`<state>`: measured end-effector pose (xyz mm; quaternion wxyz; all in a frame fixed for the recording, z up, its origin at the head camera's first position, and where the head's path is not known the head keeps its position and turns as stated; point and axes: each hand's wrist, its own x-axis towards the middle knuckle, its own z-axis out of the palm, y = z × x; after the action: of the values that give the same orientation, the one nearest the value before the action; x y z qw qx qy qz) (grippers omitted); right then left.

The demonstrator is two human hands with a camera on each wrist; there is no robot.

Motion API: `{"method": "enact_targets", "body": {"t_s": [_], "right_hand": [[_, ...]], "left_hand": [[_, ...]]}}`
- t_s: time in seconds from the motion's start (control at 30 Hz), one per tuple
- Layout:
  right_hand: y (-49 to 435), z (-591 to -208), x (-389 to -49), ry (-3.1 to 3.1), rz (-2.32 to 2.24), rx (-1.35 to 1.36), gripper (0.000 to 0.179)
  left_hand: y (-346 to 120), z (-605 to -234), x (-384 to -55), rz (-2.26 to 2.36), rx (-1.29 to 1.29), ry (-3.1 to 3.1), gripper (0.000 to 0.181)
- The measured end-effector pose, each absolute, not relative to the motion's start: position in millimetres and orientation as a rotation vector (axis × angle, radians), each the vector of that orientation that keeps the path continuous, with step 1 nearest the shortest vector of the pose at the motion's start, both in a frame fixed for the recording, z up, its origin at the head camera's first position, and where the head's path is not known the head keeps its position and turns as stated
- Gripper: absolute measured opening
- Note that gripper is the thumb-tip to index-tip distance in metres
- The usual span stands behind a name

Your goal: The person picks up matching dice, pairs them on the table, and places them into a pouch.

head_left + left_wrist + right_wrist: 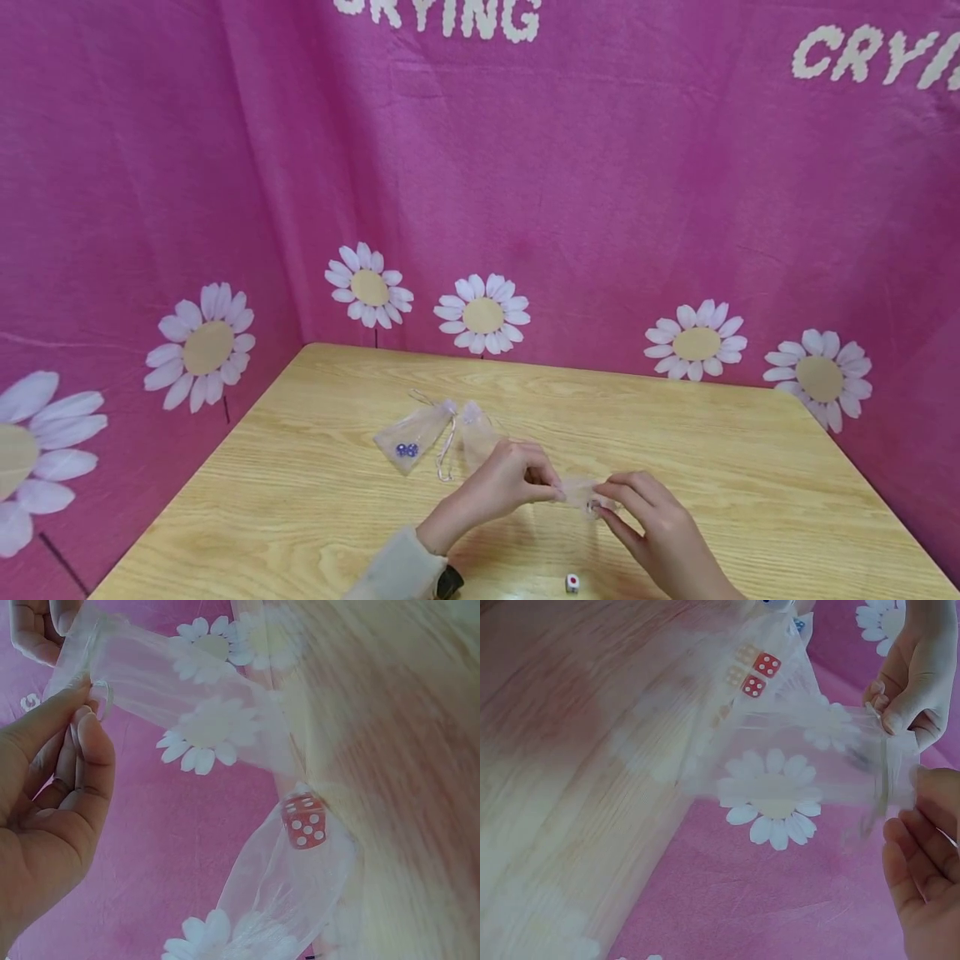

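Note:
A sheer whitish drawstring pouch is stretched between my two hands above the table. My left hand pinches one side of it between thumb and fingertips. On the other side, my right hand grips the pouch's edge with thumb and fingers. The right wrist view shows the cord running across the pouch near its mouth. No die can be made out inside this pouch. Below the hands, a white die with a red dot lies on the table.
Left of my hands lies a sheer pouch with blue dice inside. Beside it, another pouch is partly behind my left hand; red dice show in a pouch in the right wrist view. A pink flowered cloth hangs around the wooden table.

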<state>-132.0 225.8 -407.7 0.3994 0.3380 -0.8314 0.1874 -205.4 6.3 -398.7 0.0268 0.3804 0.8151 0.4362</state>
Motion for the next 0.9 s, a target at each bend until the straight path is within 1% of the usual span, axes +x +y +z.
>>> {"method": "enact_targets", "body": {"t_s": [0.17, 0.47, 0.6, 0.63, 0.7, 0.8, 0.9], "right_hand": [[228, -411, -132, -2.127, 0.505, 0.833, 0.044], [233, -420, -130, -2.114, 0.658, 0.825, 0.036], [244, -424, -127, -2.124, 0.710, 0.768, 0.016], [248, -425, -125, -2.128, 0.725, 0.750, 0.016], [256, -427, -122, -2.147, 0.731, 0.704, 0.030], [265, -430, -120, -2.168, 0.744, 0.666, 0.042], [268, -432, -118, -2.201, 0.723, 0.681, 0.042]], "left_hand": [[7, -402, -206, 1.310, 1.188, 2.536, 0.006], [9, -406, -207, 1.355, 1.142, 2.523, 0.005], [10, -408, -209, 1.382, 1.112, 2.517, 0.005], [10, -408, -209, 1.384, 1.109, 2.522, 0.006], [11, -407, -209, 1.383, 1.105, 2.541, 0.006], [10, -405, -209, 1.391, 1.090, 2.564, 0.006], [9, -403, -208, 1.398, 1.075, 2.584, 0.006]]}}
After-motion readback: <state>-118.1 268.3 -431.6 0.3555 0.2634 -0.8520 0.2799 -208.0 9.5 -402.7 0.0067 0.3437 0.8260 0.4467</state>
